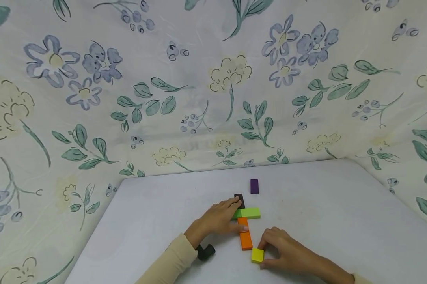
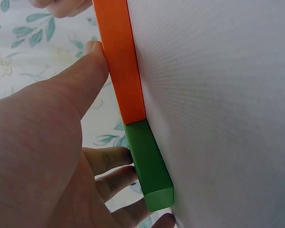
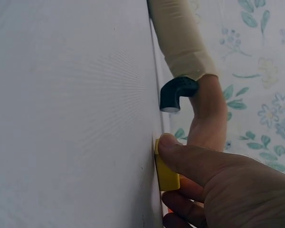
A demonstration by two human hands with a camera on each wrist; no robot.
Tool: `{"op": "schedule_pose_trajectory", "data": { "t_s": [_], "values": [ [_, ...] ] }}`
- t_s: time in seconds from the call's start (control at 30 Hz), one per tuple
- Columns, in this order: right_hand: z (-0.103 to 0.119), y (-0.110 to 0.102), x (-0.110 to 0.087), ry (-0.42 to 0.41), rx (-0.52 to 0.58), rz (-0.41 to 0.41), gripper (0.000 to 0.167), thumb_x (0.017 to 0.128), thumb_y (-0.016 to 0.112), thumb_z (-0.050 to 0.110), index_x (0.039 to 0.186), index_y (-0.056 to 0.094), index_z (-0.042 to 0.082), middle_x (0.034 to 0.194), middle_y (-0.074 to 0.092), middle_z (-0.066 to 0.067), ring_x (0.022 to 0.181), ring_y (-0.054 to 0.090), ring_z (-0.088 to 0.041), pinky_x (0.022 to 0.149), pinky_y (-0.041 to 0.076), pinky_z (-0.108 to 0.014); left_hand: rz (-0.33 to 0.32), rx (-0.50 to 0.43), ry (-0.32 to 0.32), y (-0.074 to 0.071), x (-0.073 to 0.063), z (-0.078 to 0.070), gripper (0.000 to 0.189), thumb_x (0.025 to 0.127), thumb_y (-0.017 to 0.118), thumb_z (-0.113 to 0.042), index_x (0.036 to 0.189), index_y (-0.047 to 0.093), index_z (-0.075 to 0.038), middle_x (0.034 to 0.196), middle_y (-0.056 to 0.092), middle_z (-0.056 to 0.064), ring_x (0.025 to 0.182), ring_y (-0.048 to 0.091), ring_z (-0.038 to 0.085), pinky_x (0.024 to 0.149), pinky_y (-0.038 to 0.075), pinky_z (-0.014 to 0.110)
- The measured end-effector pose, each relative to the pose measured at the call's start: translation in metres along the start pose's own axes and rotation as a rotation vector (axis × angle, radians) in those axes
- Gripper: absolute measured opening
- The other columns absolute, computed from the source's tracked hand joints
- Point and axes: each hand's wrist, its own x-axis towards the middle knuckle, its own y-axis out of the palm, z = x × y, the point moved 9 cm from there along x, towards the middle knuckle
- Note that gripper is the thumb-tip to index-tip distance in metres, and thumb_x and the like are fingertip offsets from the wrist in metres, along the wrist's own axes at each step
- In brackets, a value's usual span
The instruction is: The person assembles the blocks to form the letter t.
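Note:
My left hand (image 1: 218, 217) lies over a row of rectangular blocks. Its thumb touches the orange blocks (image 1: 246, 240), which stand end to end. The fingers reach across the dark green block (image 2: 152, 159) to a dark brown or black block (image 1: 241, 200). A lime green block (image 1: 250, 213) extends right from the dark green one, at the far end of the orange pair. Between thumb and fingers my right hand (image 1: 288, 250) pinches a small yellow block (image 1: 257, 255) on the table, just off the near end of the orange blocks. In the right wrist view the yellow block (image 3: 167, 173) shows edge-on beneath the thumb.
A purple block (image 1: 254, 186) lies apart toward the back of the white table (image 1: 156, 209). Flowered cloth (image 1: 199, 71) hangs behind and beside the table. A black curved device (image 1: 206, 252) sits at my left wrist.

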Motion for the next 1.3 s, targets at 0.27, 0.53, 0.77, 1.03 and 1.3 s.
{"op": "schedule_pose_trajectory", "data": {
  "t_s": [0.27,0.53,0.77,1.03,1.3],
  "values": [
    [-0.0025,0.0022,0.0008,0.033,0.004,0.007,0.032,0.081,0.077,0.055,0.097,0.059,0.034,0.096,0.056,0.027,0.092,0.046,0.004,0.088,0.049,-0.028,0.011,0.002,-0.01,0.0015,0.0016,0.002,0.09,0.088,0.059,-0.069,0.157,0.033,-0.017,0.166,0.027,-0.001,0.147,0.036,0.026,0.118,0.034,0.051],
    [-0.0024,0.0037,-0.0005,0.038,-0.001,0.002,0.031,0.081,0.076,0.055,0.096,0.058,0.035,0.096,0.055,0.027,0.093,0.046,0.003,0.087,0.05,-0.027,0.017,0.004,-0.015,0.0042,0.0022,0.0036,0.091,0.088,0.058,-0.07,0.157,0.032,-0.018,0.166,0.026,-0.002,0.148,0.035,0.025,0.118,0.034,0.051],
    [-0.0018,0.0029,-0.0007,0.034,0.0,-0.002,0.031,0.081,0.076,0.055,0.097,0.058,0.036,0.097,0.056,0.027,0.093,0.046,0.003,0.087,0.05,-0.027,0.01,0.002,-0.015,0.0033,0.0024,0.0037,0.091,0.087,0.059,-0.07,0.157,0.033,-0.018,0.166,0.026,-0.002,0.148,0.035,0.025,0.118,0.035,0.051],
    [-0.0004,0.0018,-0.0009,0.036,-0.02,-0.009,0.031,0.081,0.074,0.058,0.097,0.058,0.036,0.097,0.056,0.027,0.093,0.046,0.003,0.088,0.049,-0.029,0.007,-0.001,-0.014,0.0023,0.0018,0.0033,0.091,0.087,0.059,-0.07,0.157,0.033,-0.019,0.166,0.026,-0.003,0.148,0.035,0.025,0.118,0.034,0.052],
    [-0.001,0.0017,-0.0012,0.046,-0.012,-0.011,0.03,0.082,0.075,0.056,0.097,0.059,0.035,0.097,0.056,0.027,0.093,0.046,0.003,0.087,0.05,-0.028,-0.01,-0.004,0.001,0.0012,0.0008,0.0027,0.089,0.089,0.06,-0.067,0.157,0.034,-0.016,0.165,0.027,-0.001,0.148,0.036,0.026,0.118,0.034,0.052]
  ]
}}
